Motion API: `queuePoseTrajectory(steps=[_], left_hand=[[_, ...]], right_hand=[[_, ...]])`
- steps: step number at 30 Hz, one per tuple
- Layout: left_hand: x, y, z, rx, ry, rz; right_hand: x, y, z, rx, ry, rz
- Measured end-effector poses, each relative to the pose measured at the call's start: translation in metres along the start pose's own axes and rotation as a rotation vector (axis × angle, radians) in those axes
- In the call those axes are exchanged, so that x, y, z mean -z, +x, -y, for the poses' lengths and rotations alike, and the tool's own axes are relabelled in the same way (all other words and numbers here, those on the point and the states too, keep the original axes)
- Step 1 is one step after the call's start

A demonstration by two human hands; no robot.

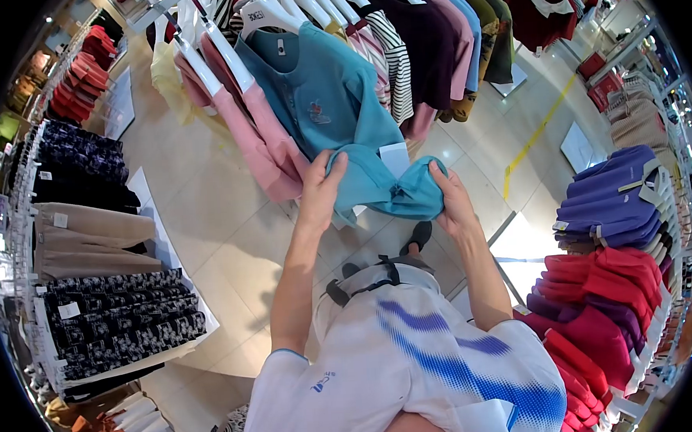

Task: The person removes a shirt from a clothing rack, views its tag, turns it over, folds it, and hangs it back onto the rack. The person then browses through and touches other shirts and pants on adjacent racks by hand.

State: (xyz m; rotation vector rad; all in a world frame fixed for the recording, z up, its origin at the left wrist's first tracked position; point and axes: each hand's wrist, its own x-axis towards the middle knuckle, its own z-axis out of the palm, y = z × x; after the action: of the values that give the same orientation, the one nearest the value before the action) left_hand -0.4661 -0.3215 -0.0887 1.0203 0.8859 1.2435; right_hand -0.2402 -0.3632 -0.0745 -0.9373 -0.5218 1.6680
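A teal buttoned top [321, 108] with a small chest motif hangs from a white hanger [267, 15] at the front of the rack. Its lower part is pulled out toward me. My left hand [321, 187] grips the fabric on the left side, thumb on top. On the other side, my right hand [455, 198] pinches a bunched, twisted part of the same top. Between the hands shows a white tag [394, 159]. Pink garments [268, 146] hang just left of the top, close to my left hand.
Striped, dark purple [423, 44] and other tops crowd the rack behind. To the left are shelves with folded beige trousers [89, 237] and black patterned clothes [125, 321]. Purple [607, 202] and red garments [600, 281] stand on the right. A yellow line [541, 135] crosses the tiled floor.
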Motion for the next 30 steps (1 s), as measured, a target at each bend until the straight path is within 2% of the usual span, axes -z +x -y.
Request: queuePoseTrajectory(steps=[2,4,5,7,8,9,10,11,12,14,16,21,26,30], left_hand=[[0.004,-0.002,-0.001,-0.013,0.061,0.015],[0.006,-0.012,-0.006,-0.137,0.51,0.058],[0.01,-0.018,-0.005,-0.136,0.511,0.06],[0.019,-0.028,0.005,-0.218,0.807,0.156],[0.023,-0.034,0.015,-0.215,0.809,0.157],[0.028,-0.039,0.028,-0.391,0.915,0.167],[0.034,-0.045,0.041,-0.566,1.017,0.174],[0.041,-0.053,0.056,-0.558,1.019,0.172],[0.048,-0.06,0.071,-0.609,1.161,0.139],[0.053,-0.066,0.092,-0.749,1.353,0.05],[0.061,-0.067,0.118,-0.731,1.403,0.021],[0.07,-0.069,0.162,-0.672,1.481,0.059],[0.074,-0.07,0.183,-0.592,1.384,0.205],[0.091,-0.07,0.212,-0.613,1.382,0.224]], right_hand=[[0.003,-0.001,0.001,0.017,-0.009,0.033],[0.008,-0.003,0.001,0.034,-0.019,0.066],[0.013,-0.004,0.0,0.064,-0.102,0.075],[0.028,-0.005,0.001,0.094,-0.183,0.083],[0.039,-0.006,0.003,0.236,-0.548,0.156],[0.048,-0.007,0.005,0.377,-0.912,0.23],[0.053,-0.01,0.005,0.37,-0.909,0.232],[0.057,-0.014,0.004,0.427,-1.069,0.232],[0.06,-0.018,0.002,0.486,-1.228,0.233],[0.068,-0.023,-0.011,0.52,-1.331,0.256],[0.078,-0.022,-0.027,0.561,-1.437,0.28],[0.106,-0.007,-0.066,0.456,-1.769,0.271],[0.118,0.004,-0.096,0.372,-1.805,0.248],[0.144,0.001,-0.116,0.312,-1.761,0.258]])
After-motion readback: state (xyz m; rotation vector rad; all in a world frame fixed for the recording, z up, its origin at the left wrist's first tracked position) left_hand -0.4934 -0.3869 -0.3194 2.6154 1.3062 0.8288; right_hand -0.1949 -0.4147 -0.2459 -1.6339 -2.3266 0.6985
